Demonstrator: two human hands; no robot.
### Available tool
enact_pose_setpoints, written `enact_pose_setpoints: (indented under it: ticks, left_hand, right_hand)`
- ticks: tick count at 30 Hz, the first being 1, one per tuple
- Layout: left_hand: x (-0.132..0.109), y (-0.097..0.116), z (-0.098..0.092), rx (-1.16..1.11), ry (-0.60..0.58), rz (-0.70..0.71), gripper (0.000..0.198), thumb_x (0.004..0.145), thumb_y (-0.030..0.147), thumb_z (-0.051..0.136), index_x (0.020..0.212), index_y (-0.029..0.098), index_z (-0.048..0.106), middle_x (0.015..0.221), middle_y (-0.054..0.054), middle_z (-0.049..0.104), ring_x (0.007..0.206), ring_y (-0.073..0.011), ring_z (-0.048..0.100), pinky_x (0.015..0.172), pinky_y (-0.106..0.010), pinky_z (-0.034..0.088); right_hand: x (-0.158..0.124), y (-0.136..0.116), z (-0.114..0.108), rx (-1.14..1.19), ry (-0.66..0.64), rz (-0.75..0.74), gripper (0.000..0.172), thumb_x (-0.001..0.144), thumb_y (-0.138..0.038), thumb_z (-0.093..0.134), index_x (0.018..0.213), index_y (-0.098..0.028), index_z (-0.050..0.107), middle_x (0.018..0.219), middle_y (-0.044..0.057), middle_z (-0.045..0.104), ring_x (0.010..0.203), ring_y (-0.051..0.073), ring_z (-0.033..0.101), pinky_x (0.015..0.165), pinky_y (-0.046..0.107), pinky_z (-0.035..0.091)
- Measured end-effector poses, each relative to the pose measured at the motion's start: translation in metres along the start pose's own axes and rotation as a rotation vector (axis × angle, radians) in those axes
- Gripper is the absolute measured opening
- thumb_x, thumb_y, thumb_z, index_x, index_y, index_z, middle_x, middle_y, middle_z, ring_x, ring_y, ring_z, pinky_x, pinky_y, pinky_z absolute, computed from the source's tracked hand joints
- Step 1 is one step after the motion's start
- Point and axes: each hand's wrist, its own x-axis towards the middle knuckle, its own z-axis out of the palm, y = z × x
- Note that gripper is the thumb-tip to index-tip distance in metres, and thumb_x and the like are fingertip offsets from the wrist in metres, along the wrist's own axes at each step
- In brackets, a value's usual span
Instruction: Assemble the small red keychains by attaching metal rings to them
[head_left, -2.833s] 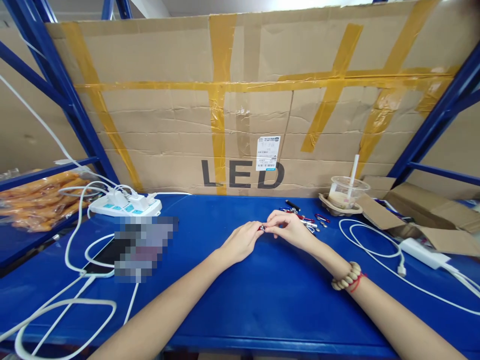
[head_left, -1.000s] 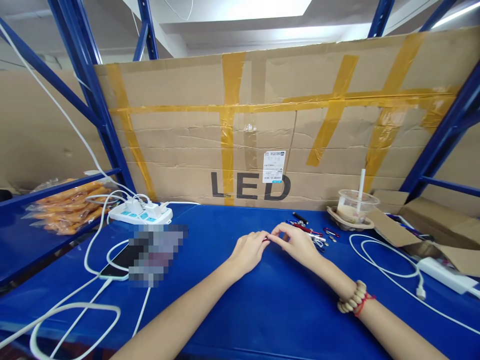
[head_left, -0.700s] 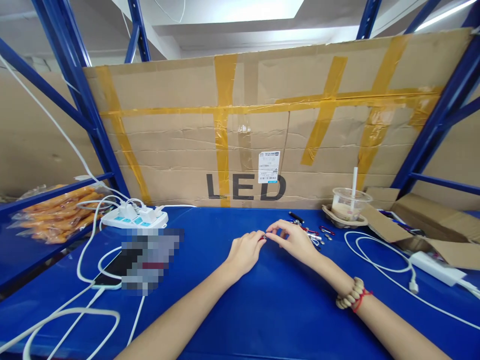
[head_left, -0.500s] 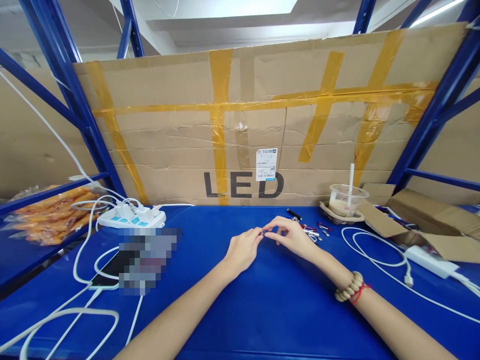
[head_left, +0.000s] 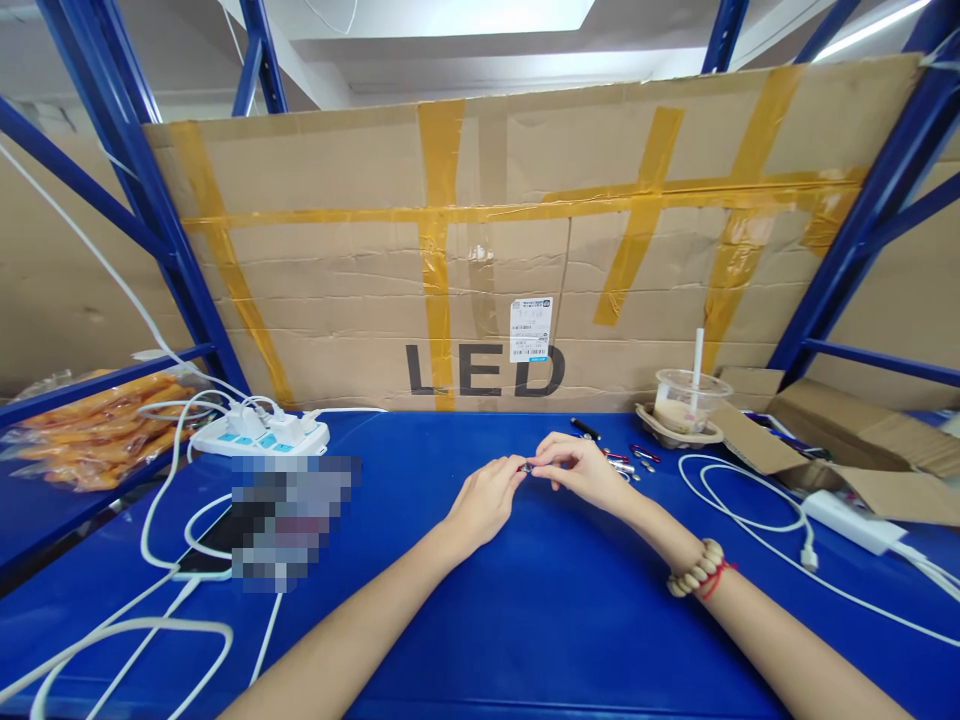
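Over the blue tabletop [head_left: 517, 620], my left hand [head_left: 482, 505] and my right hand [head_left: 581, 470] meet at the fingertips. Between them is a small shiny metal piece [head_left: 527, 467], with a hint of red beside it; its kind is too small to make out. Both hands are closed in a pinch on this piece, and the fingers cover most of it. Just beyond my right hand lie several small red and silver parts [head_left: 643, 453], some partly hidden by that hand. A black cylindrical piece [head_left: 585, 429] lies behind them.
A lidded plastic cup [head_left: 679, 408] with a straw stands in a cardboard holder at the back right, near an open carton [head_left: 862, 430]. White cables and an adapter [head_left: 853, 522] lie at right. On the left are a power strip [head_left: 259, 435] and a phone [head_left: 217, 540]. Cardboard walls the back.
My right fingertips have closed in nearer to the left ones on the small metal piece. The view has shifted slightly; the other things lie as before.
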Motion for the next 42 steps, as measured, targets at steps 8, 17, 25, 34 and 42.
enact_pose_setpoints:
  ticks: [8, 17, 25, 34, 42]
  left_hand:
    - [0.001, -0.001, 0.001, 0.001, -0.005, 0.031, 0.019, 0.093, 0.021, 0.033, 0.1, 0.019, 0.05, 0.101, -0.004, 0.06, 0.093, -0.0157, 0.056, 0.082, -0.028, 0.045]
    - [0.0, -0.003, 0.0, 0.019, 0.006, 0.064, 0.019, 0.091, 0.022, 0.037, 0.093, 0.018, 0.055, 0.094, -0.003, 0.062, 0.087, -0.0153, 0.057, 0.079, -0.027, 0.045]
    - [0.001, -0.008, 0.002, 0.094, 0.006, 0.076, 0.018, 0.09, 0.02, 0.039, 0.096, 0.018, 0.056, 0.091, -0.004, 0.063, 0.083, -0.018, 0.055, 0.078, -0.031, 0.044]
    - [0.003, -0.001, -0.001, 0.074, -0.03, 0.091, 0.015, 0.09, 0.02, 0.041, 0.095, 0.017, 0.055, 0.095, -0.002, 0.063, 0.085, -0.0163, 0.055, 0.08, -0.028, 0.044]
    - [0.003, 0.002, -0.001, 0.045, -0.006, 0.049, 0.018, 0.092, 0.021, 0.038, 0.107, 0.019, 0.047, 0.1, -0.003, 0.06, 0.089, -0.016, 0.056, 0.079, -0.027, 0.045]
  right_hand:
    - [0.0, -0.001, 0.0, 0.028, -0.004, 0.043, 0.029, 0.067, -0.042, 0.067, 0.071, -0.014, 0.066, 0.081, 0.003, 0.054, 0.047, 0.005, 0.053, 0.042, 0.021, 0.048]
    - [-0.002, -0.001, 0.008, 0.098, -0.01, 0.202, 0.035, 0.059, -0.045, 0.071, 0.065, -0.012, 0.061, 0.075, 0.002, 0.055, 0.044, 0.005, 0.052, 0.035, 0.017, 0.04]
    - [-0.004, 0.0, 0.012, 0.078, 0.015, 0.325, 0.038, 0.053, -0.045, 0.073, 0.064, -0.012, 0.058, 0.062, 0.001, 0.056, 0.045, 0.006, 0.049, 0.037, 0.017, 0.036]
    - [-0.003, -0.009, 0.01, 0.026, 0.022, 0.375, 0.033, 0.06, -0.042, 0.07, 0.064, -0.012, 0.056, 0.052, -0.001, 0.055, 0.045, 0.007, 0.049, 0.04, 0.016, 0.033]
    - [-0.001, -0.006, 0.006, 0.022, -0.004, 0.364, 0.035, 0.065, -0.045, 0.065, 0.075, -0.012, 0.061, 0.05, -0.002, 0.053, 0.045, 0.006, 0.047, 0.043, 0.016, 0.035]
